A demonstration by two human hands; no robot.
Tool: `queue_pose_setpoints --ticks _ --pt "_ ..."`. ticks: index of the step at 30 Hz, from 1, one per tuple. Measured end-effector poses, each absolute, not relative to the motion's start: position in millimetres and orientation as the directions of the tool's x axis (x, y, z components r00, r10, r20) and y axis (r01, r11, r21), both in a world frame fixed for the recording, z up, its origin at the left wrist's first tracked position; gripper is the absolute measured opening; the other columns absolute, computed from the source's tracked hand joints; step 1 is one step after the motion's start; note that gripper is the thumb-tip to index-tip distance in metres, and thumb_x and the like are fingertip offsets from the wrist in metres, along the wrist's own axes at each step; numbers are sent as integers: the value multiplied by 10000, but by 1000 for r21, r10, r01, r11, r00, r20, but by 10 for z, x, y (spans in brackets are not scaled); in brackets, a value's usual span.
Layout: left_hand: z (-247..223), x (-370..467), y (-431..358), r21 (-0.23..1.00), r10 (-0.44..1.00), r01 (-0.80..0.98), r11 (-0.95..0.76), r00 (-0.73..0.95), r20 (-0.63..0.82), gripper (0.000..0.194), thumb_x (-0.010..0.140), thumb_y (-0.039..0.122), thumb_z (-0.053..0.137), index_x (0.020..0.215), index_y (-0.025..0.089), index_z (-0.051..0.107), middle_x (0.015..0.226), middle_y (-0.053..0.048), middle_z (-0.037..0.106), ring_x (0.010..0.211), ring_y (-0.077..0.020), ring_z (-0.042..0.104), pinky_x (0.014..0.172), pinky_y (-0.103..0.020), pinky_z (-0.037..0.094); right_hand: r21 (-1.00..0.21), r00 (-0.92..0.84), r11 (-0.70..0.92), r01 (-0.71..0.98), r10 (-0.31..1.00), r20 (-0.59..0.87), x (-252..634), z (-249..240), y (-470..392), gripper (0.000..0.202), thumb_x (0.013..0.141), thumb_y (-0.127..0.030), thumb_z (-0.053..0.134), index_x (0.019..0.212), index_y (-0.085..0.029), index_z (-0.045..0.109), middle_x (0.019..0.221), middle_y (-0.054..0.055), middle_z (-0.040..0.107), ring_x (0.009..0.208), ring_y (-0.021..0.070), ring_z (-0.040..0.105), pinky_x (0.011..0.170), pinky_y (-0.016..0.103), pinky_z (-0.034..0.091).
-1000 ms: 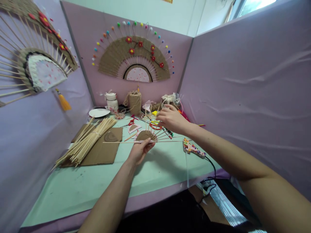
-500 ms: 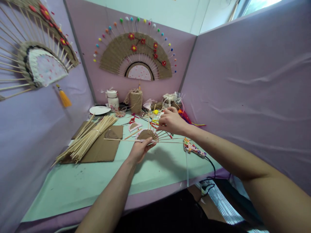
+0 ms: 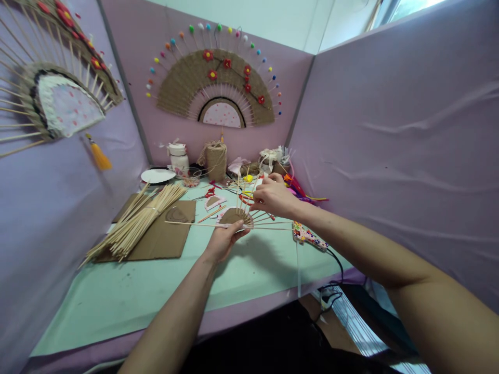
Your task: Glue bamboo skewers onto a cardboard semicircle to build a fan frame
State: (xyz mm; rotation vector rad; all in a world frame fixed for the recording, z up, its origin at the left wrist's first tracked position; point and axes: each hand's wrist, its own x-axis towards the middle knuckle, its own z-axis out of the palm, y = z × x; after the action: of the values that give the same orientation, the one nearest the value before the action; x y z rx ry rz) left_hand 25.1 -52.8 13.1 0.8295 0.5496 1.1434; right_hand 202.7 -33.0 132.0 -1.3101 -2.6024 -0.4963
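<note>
A half-round cardboard piece with a pale patterned rim is held over the table, with several thin sticks fanning out from its right half and one long stick along its straight edge. My left hand grips its lower edge, thumb on top. Just above its right side, my right hand pinches one of the upright sticks. Right of the piece lies a patterned glue gun with a black cord. To the left, a tied bundle of sticks rests on brown cardboard.
Behind the hands are a white jar, a twine roll, a white plate, red scissors and coloured pipe cleaners. Finished fans hang on the back panel and left panel.
The whole view has shifted slightly. Both hands keep nearly the same hold on the cardboard piece and the stick.
</note>
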Motion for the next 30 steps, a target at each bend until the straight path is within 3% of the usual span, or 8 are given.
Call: queue_pose_setpoints --ticks 30 --pt "196 271 -584 817 946 -544 192 324 -7 329 630 234 832 926 150 717 904 -41 734 804 -151 657 781 -303 550 250 -582 528 812 769 265 2033 1308 -367 336 854 -470 665 670 -190 687 763 41 712 821 200 453 799 380 167"
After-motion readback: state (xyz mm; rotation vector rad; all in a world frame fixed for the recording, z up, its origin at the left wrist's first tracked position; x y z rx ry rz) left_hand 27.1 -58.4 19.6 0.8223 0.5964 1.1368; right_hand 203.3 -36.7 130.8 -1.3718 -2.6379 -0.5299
